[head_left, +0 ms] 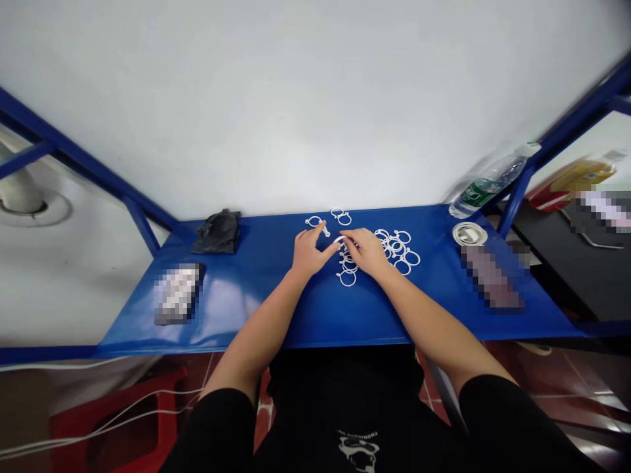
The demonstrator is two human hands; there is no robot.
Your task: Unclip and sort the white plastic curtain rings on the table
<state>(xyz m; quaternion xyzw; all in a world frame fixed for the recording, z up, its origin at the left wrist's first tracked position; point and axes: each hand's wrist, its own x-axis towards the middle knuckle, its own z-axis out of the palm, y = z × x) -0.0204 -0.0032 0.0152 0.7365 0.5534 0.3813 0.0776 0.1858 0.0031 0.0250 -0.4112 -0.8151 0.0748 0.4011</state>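
Observation:
My right hand pinches a white plastic ring between thumb and fingers, above the blue tabletop. My left hand is just beside it, thumb and index finger spread apart. The left thumb tip comes up to the held ring; I cannot tell whether it touches. Near the left index fingertip a small white end piece shows. Under and around my right hand lies a loose pile of similar rings, each with a small knob, partly covered by the hand. Beyond my hands a pair of linked rings lies near the wall.
On the blue table a black plastic bag and a blurred-out item lie at left. At right are a water bottle, a white coil and another blurred-out item. Blue frame bars flank the table.

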